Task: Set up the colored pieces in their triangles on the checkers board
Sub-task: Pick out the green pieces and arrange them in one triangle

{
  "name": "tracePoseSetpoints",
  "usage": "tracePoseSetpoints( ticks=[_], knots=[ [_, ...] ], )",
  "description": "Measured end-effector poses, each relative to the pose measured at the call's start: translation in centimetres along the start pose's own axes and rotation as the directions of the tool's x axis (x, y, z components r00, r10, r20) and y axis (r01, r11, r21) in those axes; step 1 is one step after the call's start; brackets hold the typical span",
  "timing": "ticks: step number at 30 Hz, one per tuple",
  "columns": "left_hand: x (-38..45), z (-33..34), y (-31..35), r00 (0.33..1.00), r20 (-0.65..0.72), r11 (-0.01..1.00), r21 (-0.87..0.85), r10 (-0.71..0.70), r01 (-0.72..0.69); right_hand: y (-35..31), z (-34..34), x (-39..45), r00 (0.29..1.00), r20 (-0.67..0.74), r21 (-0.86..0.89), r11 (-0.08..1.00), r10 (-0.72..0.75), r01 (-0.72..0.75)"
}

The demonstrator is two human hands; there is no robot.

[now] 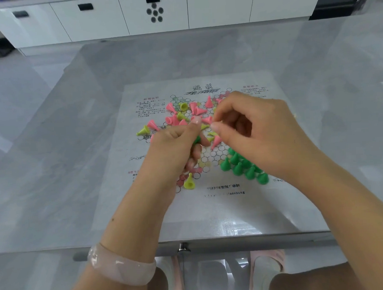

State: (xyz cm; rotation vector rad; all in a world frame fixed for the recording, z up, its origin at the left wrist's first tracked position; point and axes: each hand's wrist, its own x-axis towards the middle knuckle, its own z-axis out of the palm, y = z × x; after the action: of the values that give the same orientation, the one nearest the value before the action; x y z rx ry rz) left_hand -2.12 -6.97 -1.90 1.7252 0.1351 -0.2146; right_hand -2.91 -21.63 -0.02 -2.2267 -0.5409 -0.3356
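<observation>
The right hand (249, 128) hovered over the middle of the board, its thumb and forefinger pinched on the thin tip of a yellow-green piece (204, 127). The left hand (177, 150) met it from the other side, fingers curled, with a dark green piece (196, 140) tucked inside the curl; whether it also touched the yellow-green piece could not be told. Just under the two hands a pink piece (216, 141) lay tilted on the printed circles. Beyond the fingertips, on the far part of the board, a loose heap of pink pieces (192, 112) lay tipped over with several yellow-green ones mixed in, one of them (183, 106) showing its hollow base. Another yellow-green piece (143, 131) lay on its side near the board's left edge, and one more (189, 182) stood near the left wrist on the near part of the star. To the right, partly hidden by the right hand, the green pieces (242, 166) stood upright, packed together in their triangle. The board (222, 209) was a thin printed sheet with a star of circles and blocks of text, lying flat on the grey counter (75, 151). A pale bangle (121, 267) circled the left wrist. White cabinets (90, 19) ran along the far wall.
</observation>
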Motion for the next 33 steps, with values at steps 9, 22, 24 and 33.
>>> tracePoseSetpoints(
  ticks=[9,22,24,33],
  knots=[
    [-0.5,0.5,-0.2,0.99,0.089,0.99,-0.078,-0.107,0.114,-0.5,1.7,-0.2,0.99,0.141,-0.186,0.983,0.013,0.013],
    [-0.7,0.1,0.1,0.997,0.067,0.999,-0.003,-0.034,0.034,0.5,1.2,0.0,0.999,0.048,-0.01,1.0,0.02,-0.02],
    [-0.7,0.0,0.1,0.997,0.069,0.999,-0.024,-0.041,0.043,0.5,1.2,0.1,0.998,0.067,0.016,1.0,0.018,-0.019],
    [-0.5,0.0,0.1,0.994,0.1,0.999,-0.033,-0.037,0.041,0.5,1.0,0.3,0.98,0.108,0.284,0.94,0.165,-0.189]
  ],
)
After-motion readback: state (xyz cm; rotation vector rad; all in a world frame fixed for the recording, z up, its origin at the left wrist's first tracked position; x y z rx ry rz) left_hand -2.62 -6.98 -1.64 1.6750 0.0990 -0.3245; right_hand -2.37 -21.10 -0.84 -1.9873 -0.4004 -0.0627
